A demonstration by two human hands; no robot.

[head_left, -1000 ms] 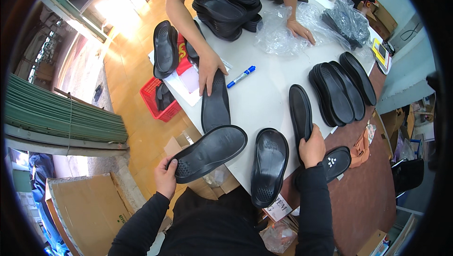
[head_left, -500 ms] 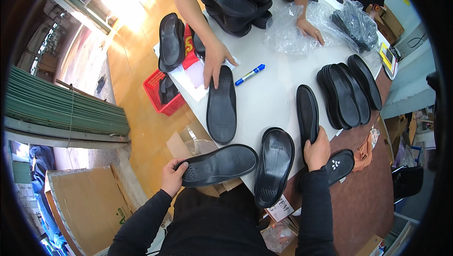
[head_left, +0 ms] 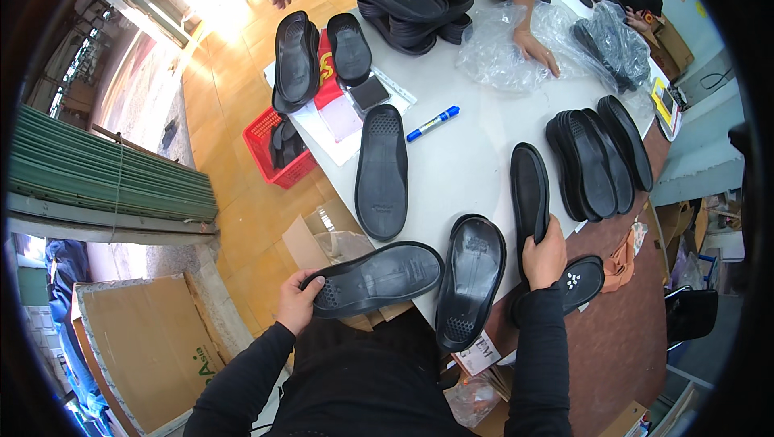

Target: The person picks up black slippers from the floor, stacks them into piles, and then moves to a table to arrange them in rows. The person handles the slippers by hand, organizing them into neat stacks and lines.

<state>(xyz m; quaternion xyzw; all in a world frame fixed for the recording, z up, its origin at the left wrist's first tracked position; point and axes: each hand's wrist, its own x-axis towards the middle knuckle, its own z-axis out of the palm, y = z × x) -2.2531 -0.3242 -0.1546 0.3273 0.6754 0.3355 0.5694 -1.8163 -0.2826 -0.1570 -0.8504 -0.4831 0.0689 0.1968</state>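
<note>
My left hand [head_left: 300, 298] grips the heel end of a black shoe sole [head_left: 377, 277], thumb on its inner face; its toe points right over the table's near edge. My right hand [head_left: 545, 255] is closed round the lower end of a second black sole [head_left: 529, 191], held with its toe pointing away. Between my hands a loose black sole [head_left: 471, 280] lies hollow side up at the table edge. Farther off, another sole [head_left: 381, 175] rests on the white table. Beside my right hand lies a dark sole with a white flower-like mark [head_left: 582, 282].
A stack of soles [head_left: 411, 2] stands at the back, and a row of soles [head_left: 592, 163] at right. A blue marker [head_left: 433, 124], an ink pad [head_left: 369, 93] and clear plastic bags [head_left: 500, 50] lie on the table. A co-worker's hand [head_left: 536, 52] presses on the plastic. A red basket [head_left: 270, 139] stands left.
The co-worker's other hand has let go of the far sole and withdrawn to the upper left, uncovering the ink pad. My hands keep their holds almost unmoved.
</note>
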